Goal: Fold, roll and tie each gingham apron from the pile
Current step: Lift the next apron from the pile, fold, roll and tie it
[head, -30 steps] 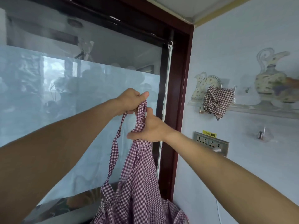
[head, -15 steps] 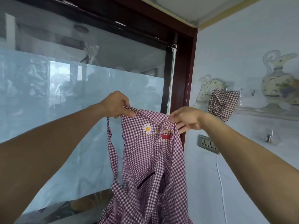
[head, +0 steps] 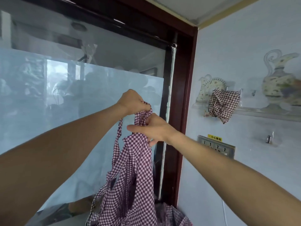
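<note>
Soft daylight; wide-angle edge distortion

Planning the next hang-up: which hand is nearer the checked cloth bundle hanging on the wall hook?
Right. The right hand grips the apron top beside the door frame, left of the checked cloth bundle. The left hand grips the bunched top further left.

Gingham apron [head: 135, 176]: thin woven cloth, matt, creased. Second gingham cloth [head: 224, 105] on the wall: same weave, crumpled. Door frame [head: 185, 95]: dark wood, semi-gloss. Glass pane [head: 65, 62]: glossy, lower part covered by frosted film [head: 48, 111]. Wall hook [head: 268, 138]: shiny metal.
</note>
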A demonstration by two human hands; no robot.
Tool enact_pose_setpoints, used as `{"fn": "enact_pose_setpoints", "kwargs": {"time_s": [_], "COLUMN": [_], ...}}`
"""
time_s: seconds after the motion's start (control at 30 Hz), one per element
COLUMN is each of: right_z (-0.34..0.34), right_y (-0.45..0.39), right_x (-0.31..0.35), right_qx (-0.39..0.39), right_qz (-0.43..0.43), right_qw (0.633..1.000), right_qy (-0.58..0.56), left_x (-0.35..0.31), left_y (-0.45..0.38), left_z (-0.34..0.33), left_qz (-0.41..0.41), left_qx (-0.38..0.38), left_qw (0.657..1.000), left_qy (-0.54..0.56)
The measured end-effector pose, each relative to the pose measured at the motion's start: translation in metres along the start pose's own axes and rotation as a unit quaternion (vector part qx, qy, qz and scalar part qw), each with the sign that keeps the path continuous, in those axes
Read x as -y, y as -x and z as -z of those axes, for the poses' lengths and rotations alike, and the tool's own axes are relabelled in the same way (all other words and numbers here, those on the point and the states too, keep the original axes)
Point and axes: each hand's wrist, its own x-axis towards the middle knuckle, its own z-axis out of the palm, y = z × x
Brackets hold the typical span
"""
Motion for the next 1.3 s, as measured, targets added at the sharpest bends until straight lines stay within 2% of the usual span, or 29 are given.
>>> {"fn": "enact_pose_setpoints", "kwargs": {"time_s": [0.13,0.23,0.33,0.47,0.57,0.67,0.77,0.87,0.97,1.03,1.13,1.2,1.3], "right_z": [0.003,0.018,0.033,0.053,0.068,0.086,0.100,0.107,0.122,0.134,0.145,0.149,0.149], "right_y": [-0.014,-0.012,-0.012,-0.010,-0.009,-0.001,0.002,0.001,0.005,0.014,0.026,0.028,0.024], "right_x": [-0.011,-0.015,-0.021,-0.023,-0.029,-0.038,-0.043,-0.041,-0.042,-0.042,-0.040,-0.038,-0.037], "right_qx": [-0.066,-0.015,0.017,-0.043,-0.064,-0.072,-0.122,-0.103,-0.028,0.080,0.204,0.215,0.147], "right_qz": [-0.049,-0.097,-0.128,-0.130,-0.153,-0.177,-0.136,-0.118,-0.100,-0.084,-0.086,-0.092,-0.101], "right_qw": [0.997,0.995,0.987,0.968,0.951,0.964,0.983,0.983,0.984,0.981,0.963,0.955,0.962], "right_qy": [0.006,0.019,0.096,0.210,0.262,0.183,-0.003,-0.098,-0.147,-0.153,-0.154,-0.184,-0.205], "left_x": [-0.009,0.001,0.011,0.021,0.031,0.047,0.057,0.055,0.060,0.068,0.080,0.085,0.089], "left_y": [0.003,0.003,0.005,0.008,0.006,0.004,0.010,0.024,0.034,0.036,0.039,0.040,0.038], "left_z": [0.001,0.005,0.009,0.014,0.018,0.026,0.030,0.028,0.031,0.035,0.039,0.040,0.036], "left_qz": [-0.016,-0.019,-0.038,-0.062,-0.062,-0.024,0.053,0.132,0.154,0.149,0.103,0.076,0.072], "left_qx": [0.036,0.036,0.044,0.070,0.043,0.018,0.073,0.177,0.265,0.277,0.246,0.233,0.219], "left_qw": [0.997,0.994,0.988,0.981,0.980,0.989,0.996,0.951,0.901,0.901,0.950,0.967,0.973], "left_qy": [-0.061,-0.104,-0.146,-0.168,-0.184,-0.142,0.018,0.218,0.306,0.298,0.164,0.077,-0.012]}}
